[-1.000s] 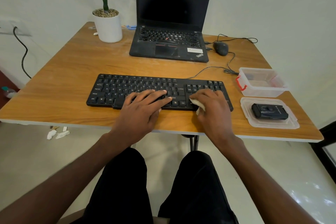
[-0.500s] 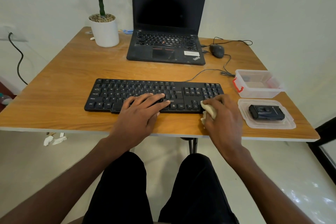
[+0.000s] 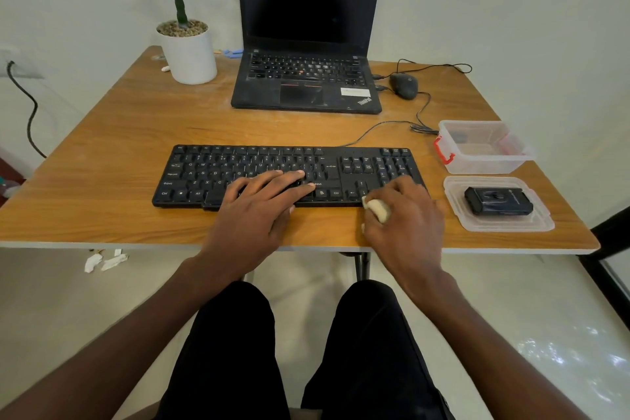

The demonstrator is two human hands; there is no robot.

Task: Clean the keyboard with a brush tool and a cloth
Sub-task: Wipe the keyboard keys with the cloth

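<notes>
A black keyboard [image 3: 259,167] lies across the wooden desk [image 3: 119,133]. My left hand [image 3: 259,211] rests flat on its lower middle keys, fingers spread, holding nothing. My right hand [image 3: 405,215] is closed around a small cream cloth [image 3: 376,209], pressed at the keyboard's front right corner by the arrow keys. Only a wad of the cloth shows between thumb and fingers. A black brush tool [image 3: 497,201] lies on a clear plastic lid [image 3: 542,225] to the right of my right hand.
An open black laptop [image 3: 306,85] stands behind the keyboard, with a wired mouse [image 3: 404,85] on its right. A clear plastic box [image 3: 484,160] with a red clasp sits at the right edge. A white plant pot [image 3: 189,54] stands at the back left.
My right hand has slid the cloth to the right along the keyboard's front edge, from near the middle keys to the right corner. My left hand has stayed on the keys.
</notes>
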